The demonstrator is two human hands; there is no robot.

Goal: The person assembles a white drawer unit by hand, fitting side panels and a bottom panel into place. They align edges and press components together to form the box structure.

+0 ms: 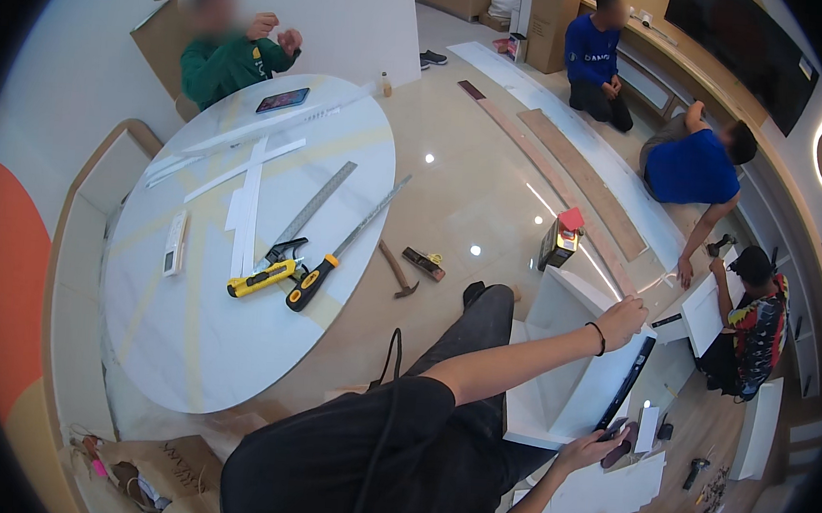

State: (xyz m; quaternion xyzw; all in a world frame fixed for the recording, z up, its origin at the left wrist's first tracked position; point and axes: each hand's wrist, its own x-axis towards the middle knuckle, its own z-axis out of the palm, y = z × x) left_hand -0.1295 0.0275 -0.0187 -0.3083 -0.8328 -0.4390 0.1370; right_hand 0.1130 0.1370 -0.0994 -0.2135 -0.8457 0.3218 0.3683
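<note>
There's the white box (601, 377) against the leg (482, 330), left hand (622, 319) clasping its upper corner, right hand (588, 450) gripping a small dark object (616, 426) below; beyond, tiled floor (491, 200), hammer (398, 275), the round desk's (324, 341) curved edge

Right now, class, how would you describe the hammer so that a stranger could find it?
Start at the round white table and look at the floor just beyond its right edge. The hammer lies there beside a short dark block-like tool. Unlike that neighbour, it has a long slim handle with a crosswise head.
</note>
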